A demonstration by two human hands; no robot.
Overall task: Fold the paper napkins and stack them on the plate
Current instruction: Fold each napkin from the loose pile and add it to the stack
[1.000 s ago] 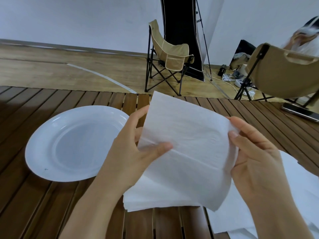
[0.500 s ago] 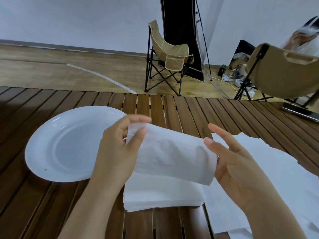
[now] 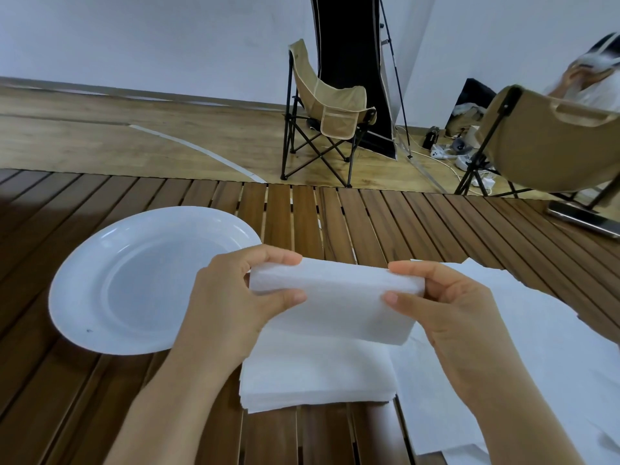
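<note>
Dark wooden slats form the table (image 3: 335, 213), with a pale wood floor and white walls behind it. Both hands hold a folded paper napkin (image 3: 335, 300) up above the table: the left hand (image 3: 231, 303) pinches its left end between thumb and curled fingers, and the right hand (image 3: 449, 307) pinches its right end the same way. Directly under it lies a stack of napkins (image 3: 315, 377) on the slats, with larger white sheets (image 3: 503, 347) spread to the right. A white plate (image 3: 134, 280) sits just left of the hands. Two tan folding chairs, one (image 3: 322, 109) and another (image 3: 550, 142), stand beyond the table.
</note>
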